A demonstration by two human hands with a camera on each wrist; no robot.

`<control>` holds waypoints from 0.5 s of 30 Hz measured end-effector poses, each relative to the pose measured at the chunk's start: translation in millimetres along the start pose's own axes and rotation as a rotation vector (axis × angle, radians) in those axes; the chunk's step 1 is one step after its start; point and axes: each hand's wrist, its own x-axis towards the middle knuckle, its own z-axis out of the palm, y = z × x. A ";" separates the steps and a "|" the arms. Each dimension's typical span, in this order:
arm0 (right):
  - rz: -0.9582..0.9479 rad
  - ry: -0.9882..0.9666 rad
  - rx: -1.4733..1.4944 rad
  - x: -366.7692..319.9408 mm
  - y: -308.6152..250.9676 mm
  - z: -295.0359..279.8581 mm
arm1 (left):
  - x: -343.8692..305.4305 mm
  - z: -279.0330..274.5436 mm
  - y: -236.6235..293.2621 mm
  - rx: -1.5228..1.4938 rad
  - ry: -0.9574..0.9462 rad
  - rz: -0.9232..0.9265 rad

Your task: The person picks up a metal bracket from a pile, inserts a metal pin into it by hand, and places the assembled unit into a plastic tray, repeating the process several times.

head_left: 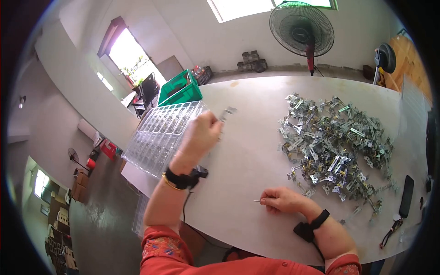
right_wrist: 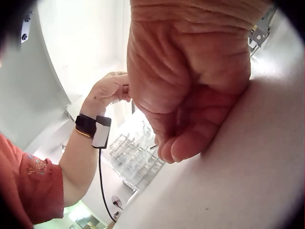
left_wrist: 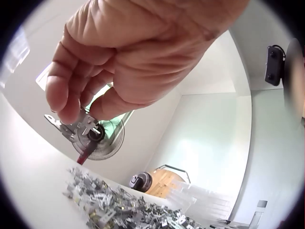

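In the head view my left hand (head_left: 200, 134) is raised over the table beside the clear compartment trays, pinching a small metal bracket (head_left: 229, 111). The left wrist view shows this bracket (left_wrist: 86, 125) between thumb and fingertips, a flat plate with holes and a cross-shaped cutout. My right hand (head_left: 285, 200) rests low over the near part of the table, its fingers curled round a thin metal rod (head_left: 256, 200). Only the rod's tip shows; the rest is hidden in the fingers. A large pile of metal brackets (head_left: 337, 156) lies to the right of both hands.
Stacked clear compartment trays (head_left: 158, 137) stand at the table's left edge, with a green crate (head_left: 196, 94) behind them. A long black object (head_left: 406, 196) lies at the right edge beside a strap. Beyond the table stands a fan (head_left: 301, 32).
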 end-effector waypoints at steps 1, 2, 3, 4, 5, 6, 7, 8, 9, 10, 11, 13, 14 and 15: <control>-0.006 0.004 0.007 -0.8 -0.7 -0.2 | 11.7 -10.0 -15.0 0.019 0.015 -0.022; -0.019 0.003 0.008 -1.7 -1.1 -0.9 | 24.7 -17.8 -32.1 0.036 0.030 -0.044; -0.031 0.004 0.006 -2.9 -1.1 -1.5 | 34.5 -28.1 -41.3 0.095 0.036 -0.051; -0.035 0.009 0.010 -3.2 -0.5 -1.9 | 42.2 -37.0 -47.9 0.153 0.043 -0.059; -0.047 0.000 0.016 -2.5 0.6 -2.1 | 48.2 -43.2 -52.7 0.154 0.041 -0.054; -0.059 -0.008 0.022 -1.5 1.6 -2.2 | 53.4 -48.2 -56.7 0.151 0.009 -0.134; -0.061 -0.003 0.024 -0.7 2.3 -2.2 | 58.4 -51.5 -60.5 0.149 -0.024 -0.214; -0.062 -0.007 0.025 0.0 3.2 -2.2 | 63.5 -52.4 -66.3 0.149 -0.026 -0.207; -0.060 -0.012 0.026 0.0 3.4 -2.4 | 68.7 -50.9 -73.4 0.171 -0.025 -0.237; -0.058 -0.008 0.029 -0.7 2.9 -2.4 | 73.0 -47.7 -80.6 0.193 -0.023 -0.270; -0.058 -0.011 0.036 -1.5 1.7 -2.4 | 76.5 -43.8 -85.5 0.192 -0.006 -0.303; -0.055 -0.015 0.043 -1.7 0.6 -2.5 | 88.6 -39.1 -101.3 0.216 -0.052 -0.332; -0.044 -0.021 0.041 -1.5 0.3 -2.6 | 90.6 -38.6 -102.0 0.243 -0.096 -0.362; -0.034 -0.027 0.039 -1.1 0.4 -2.7 | 90.3 -37.4 -101.4 0.250 -0.085 -0.362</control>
